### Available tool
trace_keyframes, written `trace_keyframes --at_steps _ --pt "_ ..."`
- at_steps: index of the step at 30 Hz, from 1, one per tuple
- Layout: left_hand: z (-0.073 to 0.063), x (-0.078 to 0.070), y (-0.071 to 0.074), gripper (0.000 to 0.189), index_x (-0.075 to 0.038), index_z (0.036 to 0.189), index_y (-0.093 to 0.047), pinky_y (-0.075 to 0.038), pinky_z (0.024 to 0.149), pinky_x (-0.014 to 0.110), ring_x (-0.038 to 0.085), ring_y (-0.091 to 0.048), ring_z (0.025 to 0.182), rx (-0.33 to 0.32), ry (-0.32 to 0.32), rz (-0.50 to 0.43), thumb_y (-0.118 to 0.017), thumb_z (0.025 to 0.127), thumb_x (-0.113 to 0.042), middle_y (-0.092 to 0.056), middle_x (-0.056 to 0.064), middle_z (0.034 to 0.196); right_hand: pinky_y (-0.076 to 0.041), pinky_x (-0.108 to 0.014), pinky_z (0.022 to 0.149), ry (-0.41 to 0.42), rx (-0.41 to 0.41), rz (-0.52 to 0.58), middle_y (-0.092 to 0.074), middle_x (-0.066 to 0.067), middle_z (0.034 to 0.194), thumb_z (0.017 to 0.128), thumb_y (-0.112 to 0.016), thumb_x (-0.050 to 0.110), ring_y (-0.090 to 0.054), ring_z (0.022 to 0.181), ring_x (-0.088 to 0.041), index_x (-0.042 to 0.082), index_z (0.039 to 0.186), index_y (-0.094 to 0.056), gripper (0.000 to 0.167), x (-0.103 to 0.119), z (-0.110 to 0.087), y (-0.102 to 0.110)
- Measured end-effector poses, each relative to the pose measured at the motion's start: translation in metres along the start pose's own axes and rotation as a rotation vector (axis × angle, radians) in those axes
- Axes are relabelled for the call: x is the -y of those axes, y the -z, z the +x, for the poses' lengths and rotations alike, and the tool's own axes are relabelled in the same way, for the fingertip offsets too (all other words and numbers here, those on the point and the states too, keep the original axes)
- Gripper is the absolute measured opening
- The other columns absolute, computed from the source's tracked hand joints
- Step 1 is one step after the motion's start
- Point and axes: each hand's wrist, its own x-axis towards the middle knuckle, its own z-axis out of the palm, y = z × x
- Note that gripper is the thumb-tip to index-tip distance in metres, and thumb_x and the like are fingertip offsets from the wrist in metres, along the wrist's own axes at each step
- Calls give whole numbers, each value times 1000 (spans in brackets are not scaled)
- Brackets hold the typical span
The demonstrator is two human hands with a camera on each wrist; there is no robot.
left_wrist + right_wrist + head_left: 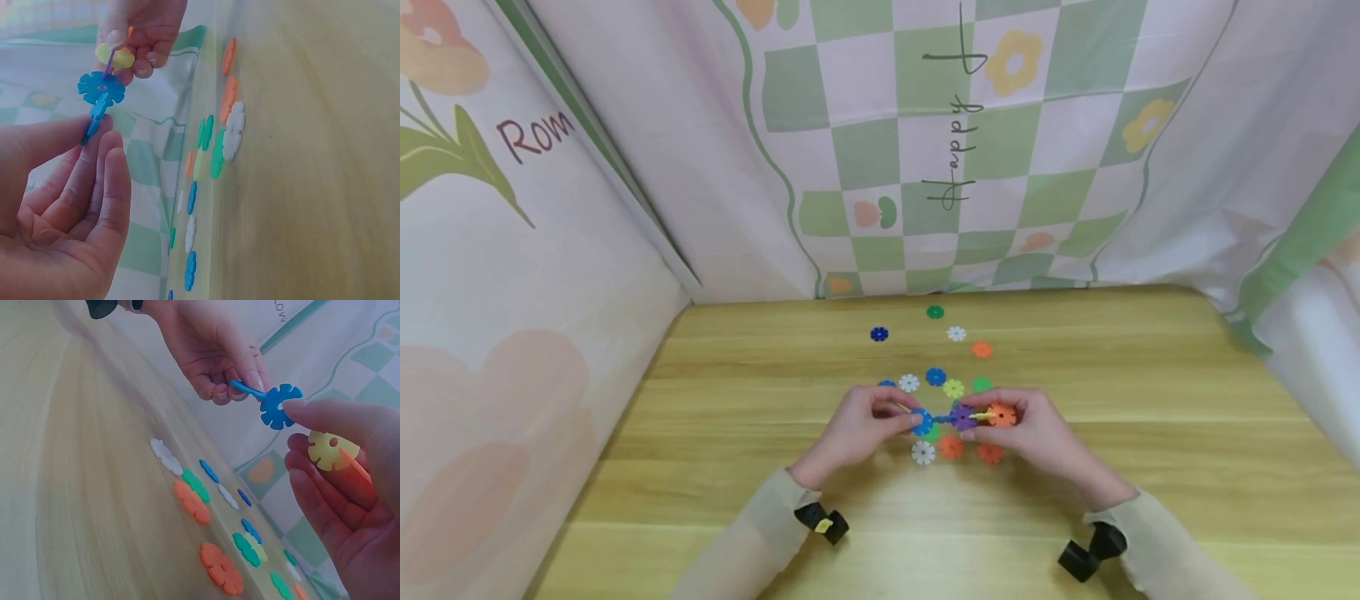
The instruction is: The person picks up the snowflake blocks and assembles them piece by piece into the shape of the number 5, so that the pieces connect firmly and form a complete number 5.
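Both hands hold a short chain of notched plastic snowflake discs just above the table. My left hand [850,429] pinches the light blue disc [922,421] at the chain's left end between thumb and finger. Joined to it is a blue disc [281,406], which stands edge-on in the head view. My right hand [1041,425] pinches the purple disc [963,417] in the middle. Past that come a yellow disc [325,450] and an orange disc [1002,415] at the right end. In the right wrist view, the right thumb hides the purple disc.
Loose discs lie on the wooden table [737,467] around and behind the hands: a white disc [923,452], an orange disc [951,447], a dark blue disc [879,334], a green disc [935,312] and several others. A patterned curtain [865,158] hangs behind the table.
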Motion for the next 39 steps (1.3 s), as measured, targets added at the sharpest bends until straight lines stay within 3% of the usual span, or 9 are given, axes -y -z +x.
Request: trace_keyframes --at_steps 9,14,17,25,32,39 --pt "1 2 -2 11 -2 108 -72 -61 72 41 30 -71 77 25 30 -131 -68 99 -7 -73 5 90 -53 -36 88 23 -4 -94 -71 -1 109 82 -88 21 -61 108 -29 16 114 -76 35 1 0 -3" --pt "2 2 -1 15 -1 112 -71 -60 78 44 35 -71 86 41 52 -169 -69 98 -5 -71 6 96 -53 -38 89 30 7 -99 -71 -2 108 82 -88 21 -62 107 -29 16 114 -75 35 2 2 -4" --pt "3 2 0 19 -3 115 -70 -60 81 44 33 -71 91 42 67 -189 -71 96 -6 -71 6 98 -53 -38 88 17 3 -99 -71 -2 108 83 -87 22 -62 106 -29 16 114 -75 34 2 2 -4" --pt "4 2 -1 13 -2 104 -70 -60 79 38 18 -69 85 -13 88 -207 -76 92 -6 -72 4 93 -54 -33 85 1 -46 -66 -73 -3 104 85 -86 23 -64 103 -26 13 109 -76 28 2 4 -8" --pt "5 3 -2 13 -1 104 -71 -59 83 45 35 -72 90 -20 111 -270 -75 94 -7 -74 8 93 -59 -33 83 65 -58 -11 -73 -6 107 88 -83 14 -68 100 -25 4 111 -75 27 1 5 -11" --pt "7 3 -2 13 1 105 -71 -59 83 44 37 -72 89 -19 115 -324 -74 94 -6 -75 10 93 -59 -33 81 149 -36 -48 -75 -3 106 90 -79 8 -68 99 -22 12 104 -80 14 0 8 -14"
